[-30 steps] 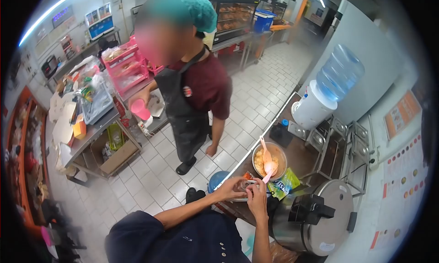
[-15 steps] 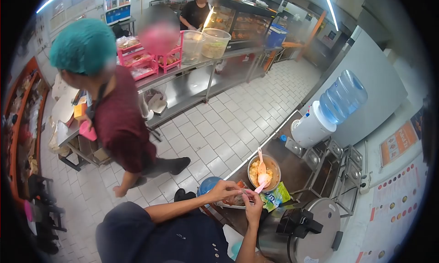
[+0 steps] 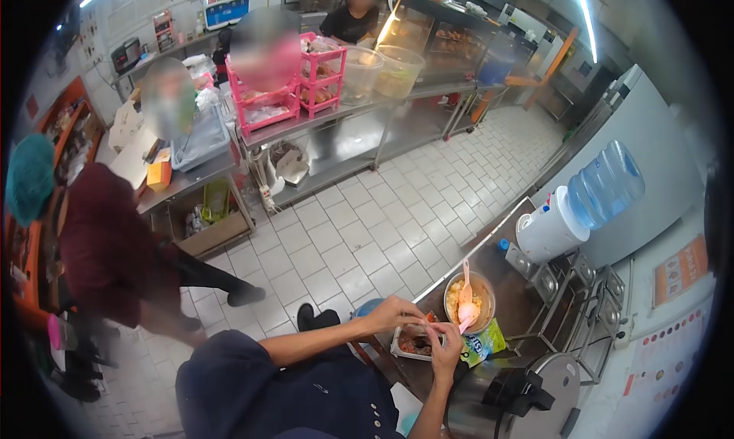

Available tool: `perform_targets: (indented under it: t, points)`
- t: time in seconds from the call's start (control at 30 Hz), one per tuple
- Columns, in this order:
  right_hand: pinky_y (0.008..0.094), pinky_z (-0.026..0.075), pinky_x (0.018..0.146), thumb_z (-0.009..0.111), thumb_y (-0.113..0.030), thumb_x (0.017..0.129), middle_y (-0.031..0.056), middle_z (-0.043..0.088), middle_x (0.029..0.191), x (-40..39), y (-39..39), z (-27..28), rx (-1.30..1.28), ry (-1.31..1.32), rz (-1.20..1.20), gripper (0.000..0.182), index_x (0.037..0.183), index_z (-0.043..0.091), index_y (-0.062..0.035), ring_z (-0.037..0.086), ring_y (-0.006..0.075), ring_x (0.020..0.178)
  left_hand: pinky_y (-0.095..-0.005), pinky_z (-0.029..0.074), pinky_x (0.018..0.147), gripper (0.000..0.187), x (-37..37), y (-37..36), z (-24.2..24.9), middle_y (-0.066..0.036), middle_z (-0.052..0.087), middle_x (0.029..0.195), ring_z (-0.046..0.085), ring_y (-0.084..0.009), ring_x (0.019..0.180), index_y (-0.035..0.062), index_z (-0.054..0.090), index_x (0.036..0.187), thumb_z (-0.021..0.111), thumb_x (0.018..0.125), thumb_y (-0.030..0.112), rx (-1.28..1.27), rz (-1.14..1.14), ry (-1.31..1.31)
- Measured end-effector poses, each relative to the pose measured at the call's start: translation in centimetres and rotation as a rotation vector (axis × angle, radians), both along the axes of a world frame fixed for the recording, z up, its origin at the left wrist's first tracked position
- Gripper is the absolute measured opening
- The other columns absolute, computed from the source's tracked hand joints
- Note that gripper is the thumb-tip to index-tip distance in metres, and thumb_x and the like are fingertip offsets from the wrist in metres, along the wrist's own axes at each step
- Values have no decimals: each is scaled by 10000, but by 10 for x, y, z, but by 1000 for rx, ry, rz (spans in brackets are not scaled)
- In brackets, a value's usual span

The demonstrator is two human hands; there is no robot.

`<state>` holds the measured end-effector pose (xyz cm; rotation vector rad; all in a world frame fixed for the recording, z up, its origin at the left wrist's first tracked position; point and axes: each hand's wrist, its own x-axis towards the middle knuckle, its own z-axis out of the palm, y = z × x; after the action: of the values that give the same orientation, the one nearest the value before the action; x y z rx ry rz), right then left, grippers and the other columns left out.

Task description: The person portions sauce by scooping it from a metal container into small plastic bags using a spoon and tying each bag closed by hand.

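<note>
Far L: co-worker [image 3: 103, 233] in maroon top seen, blurred. L hand [image 3: 397, 314]: fingers bent, tips brought together w/ those of R hand [image 3: 446, 346]; whether anything is grasped btwn them can't be told. Metal tray [image 3: 411, 356] w/ reddish contents: located just below joined fingertips, on body side; R part hidden by R hand, so long axis n/d. R hand: pinched likewise, grip content unresolved. Bowl [image 3: 488, 301] w/ yellowish food: positioned R of & beyond fingertips, R hand nearer; pinkish spoon [image 3: 467, 288] laid in it, long axis directed approx. twd R hand. Green packet [image 3: 485, 346]: seen just beside bowl, near side.
</note>
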<state>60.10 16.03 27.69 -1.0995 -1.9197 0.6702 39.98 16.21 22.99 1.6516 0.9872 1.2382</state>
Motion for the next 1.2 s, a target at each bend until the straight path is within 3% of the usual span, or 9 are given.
perform_targets:
  t: [0.17,0.27,0.47,0.9,0.97,1.03,1.1,1.17,1.2]
  points:
    - [339,468,733,738,-24,805,107,649,837,-33,23,7,90,-104,69,89,882,698,-2,607,239,801,-312,543,705,179,-35,14,10,-122,736,900,712,-242,785,8,739,961,718,875,164,48,7,-5]
    - [406,459,750,698,-43,826,120,637,869,-57,41,-1,225,-220,130,83,888,645,-26,576,316,841,-341,538,679,185,-58,27,8,-125,716,826,702,-249,743,3,719,964,704,873,164,156,70,-16]
    - [406,455,744,713,-49,812,113,641,871,-121,90,9,172,-202,233,109,905,660,-31,576,313,836,-320,519,652,154,-131,40,20,-93,684,791,672,-214,721,6,711,945,701,893,150,12,164,-78]
    - [384,461,743,685,5,822,125,612,869,-330,206,21,131,-188,393,54,858,657,-24,579,303,821,-286,478,624,97,-295,135,7,-46,692,856,623,-157,758,41,733,933,730,865,110,217,525,43]
    - [368,490,723,663,-42,872,117,632,921,-353,224,-1,55,-196,357,33,895,651,-21,609,280,853,-281,478,622,116,-311,145,-11,-42,698,867,623,-144,756,36,734,959,727,862,99,208,578,82]
    - [355,513,722,647,-82,905,113,645,929,-380,246,-21,-41,-134,290,70,933,640,-18,627,253,860,-287,473,613,155,-330,162,-46,-46,696,893,630,-142,789,33,723,987,721,873,138,-49,803,-314]
    - [343,536,721,631,-121,937,108,657,938,-404,283,-52,-126,-68,215,112,971,630,-14,646,227,866,-269,470,606,164,-372,165,-54,-41,704,894,635,-121,785,38,722,1006,716,881,143,-127,926,-320]
    - [353,581,738,571,-167,997,138,664,1044,-423,335,-96,-827,450,34,167,1072,585,-19,674,237,914,-237,464,589,162,-409,157,-84,-39,717,885,642,-93,764,48,722,1016,705,898,157,-252,1074,-360]
    - [354,592,731,547,-169,1005,151,661,1041,-438,362,-114,-858,481,-19,189,1096,563,-4,682,242,890,-224,462,579,153,-423,149,-108,-43,721,876,645,-85,746,53,723,1006,698,906,166,-290,1094,-386]
